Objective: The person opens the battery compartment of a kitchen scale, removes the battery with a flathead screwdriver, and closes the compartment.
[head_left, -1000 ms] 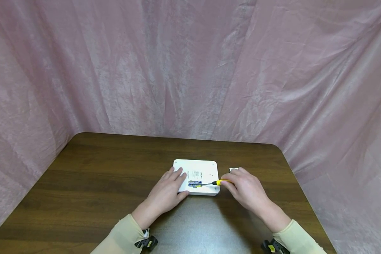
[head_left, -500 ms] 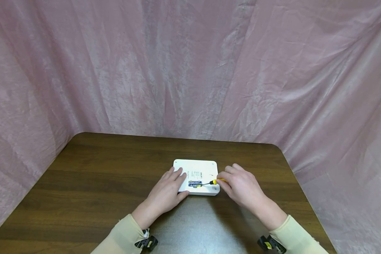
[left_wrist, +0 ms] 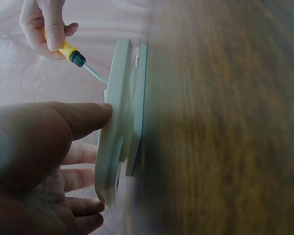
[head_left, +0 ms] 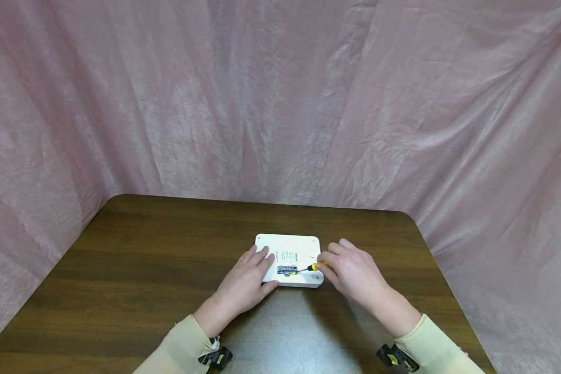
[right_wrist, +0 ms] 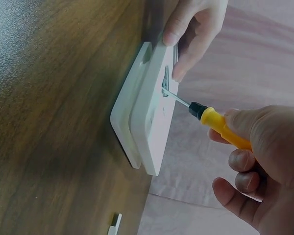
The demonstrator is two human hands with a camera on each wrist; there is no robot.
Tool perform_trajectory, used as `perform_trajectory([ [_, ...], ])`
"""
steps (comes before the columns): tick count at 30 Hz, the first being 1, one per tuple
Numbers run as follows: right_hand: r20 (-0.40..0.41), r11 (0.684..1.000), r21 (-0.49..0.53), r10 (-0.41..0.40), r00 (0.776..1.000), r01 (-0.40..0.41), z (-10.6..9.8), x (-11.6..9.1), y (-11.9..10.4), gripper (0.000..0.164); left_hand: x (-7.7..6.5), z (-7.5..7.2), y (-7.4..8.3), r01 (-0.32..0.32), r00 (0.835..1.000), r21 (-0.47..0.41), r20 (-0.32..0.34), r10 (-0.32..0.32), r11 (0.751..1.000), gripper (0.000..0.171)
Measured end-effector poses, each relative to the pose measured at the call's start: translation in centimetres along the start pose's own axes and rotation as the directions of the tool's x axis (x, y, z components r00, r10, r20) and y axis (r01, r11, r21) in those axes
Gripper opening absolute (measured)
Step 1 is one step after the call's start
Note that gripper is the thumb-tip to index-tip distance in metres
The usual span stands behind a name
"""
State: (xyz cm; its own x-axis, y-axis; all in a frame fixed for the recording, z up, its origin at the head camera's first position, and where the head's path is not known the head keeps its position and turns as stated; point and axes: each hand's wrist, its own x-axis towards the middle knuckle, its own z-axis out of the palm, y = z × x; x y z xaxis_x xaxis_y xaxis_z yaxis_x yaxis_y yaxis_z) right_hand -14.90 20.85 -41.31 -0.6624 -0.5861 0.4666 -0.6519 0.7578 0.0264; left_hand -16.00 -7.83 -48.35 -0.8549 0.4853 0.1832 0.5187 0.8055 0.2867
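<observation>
A white flat device (head_left: 304,245) with rounded corners, like a kitchen scale turned over, lies on the table. Blue batteries (head_left: 287,269) show in its uncovered compartment. My left hand (head_left: 245,283) rests on the device's left part, fingers spread, the thumb (left_wrist: 90,117) at its near edge. My right hand (head_left: 357,272) grips a screwdriver (right_wrist: 220,125) by its yellow handle, thumb and index finger pinching it. The metal shaft (right_wrist: 179,99) slants down to the right end of the battery compartment. Whether the tip touches a battery or the compartment's edge, I cannot tell.
The brown wooden table (head_left: 145,259) has a pink curtain (head_left: 280,104) behind and around it. A small white piece (right_wrist: 115,224) lies on the table to the right of the device; in the head view my right hand hides it.
My right hand has shifted slightly left and away from me, and the screwdriver now stands steeper with its tip still at the compartment. The left hand and the device have stayed in place.
</observation>
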Motion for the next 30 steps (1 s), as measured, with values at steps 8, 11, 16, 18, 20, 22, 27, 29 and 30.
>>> perform_trajectory([
  [8, -0.009, 0.995, -0.070, -0.078, 0.997, 0.077, -0.3, 0.6, -0.6, 0.016, 0.1, -0.2, 0.0, 0.011, 1.000, -0.004, 0.010, -0.011, 1.000, 0.065],
  [11, -0.009, 0.986, -0.117, -0.125, 0.992, 0.123, -0.4, 1.1, -0.9, 0.019, 0.1, -0.2, 0.0, 0.011, 1.000, -0.003, 0.012, -0.011, 1.000, 0.065],
  [16, -0.010, 0.981, -0.143, -0.130, 0.991, 0.127, -0.5, 1.6, -1.2, 0.022, 0.2, -0.2, 0.0, 0.013, 1.000, 0.000, 0.017, -0.013, 1.000, 0.065],
  [18, -0.011, 0.986, -0.128, -0.107, 0.994, 0.104, -0.4, 1.6, -1.2, 0.022, 0.2, -0.2, -0.1, 0.013, 1.000, 0.004, 0.020, -0.013, 1.000, 0.066],
  [20, -0.012, 0.991, -0.105, -0.083, 0.996, 0.081, -0.2, 1.5, -1.1, 0.020, 0.2, -0.1, -0.1, 0.012, 1.000, 0.007, 0.022, -0.013, 1.000, 0.066],
  [22, -0.013, 0.995, -0.075, -0.063, 0.998, 0.062, 0.0, 1.4, -0.9, 0.018, 0.2, -0.1, 0.0, 0.013, 1.000, 0.009, 0.023, -0.013, 1.000, 0.066],
  [27, 0.004, 1.000, -0.004, -0.012, 1.000, 0.012, 0.4, 1.1, -0.2, 0.013, 0.2, -0.1, 0.1, 0.016, 1.000, 0.010, 0.023, -0.017, 1.000, 0.066],
  [29, 0.027, 0.999, 0.026, 0.019, 0.999, -0.020, 0.4, 0.8, 0.1, 0.011, 0.2, -0.1, 0.1, 0.020, 0.999, 0.008, 0.025, -0.020, 1.000, 0.066],
  [30, 0.041, 0.998, 0.044, 0.041, 0.998, -0.043, 0.5, 0.6, 0.3, 0.010, 0.2, -0.1, 0.1, 0.021, 0.999, 0.006, 0.026, -0.021, 1.000, 0.066],
])
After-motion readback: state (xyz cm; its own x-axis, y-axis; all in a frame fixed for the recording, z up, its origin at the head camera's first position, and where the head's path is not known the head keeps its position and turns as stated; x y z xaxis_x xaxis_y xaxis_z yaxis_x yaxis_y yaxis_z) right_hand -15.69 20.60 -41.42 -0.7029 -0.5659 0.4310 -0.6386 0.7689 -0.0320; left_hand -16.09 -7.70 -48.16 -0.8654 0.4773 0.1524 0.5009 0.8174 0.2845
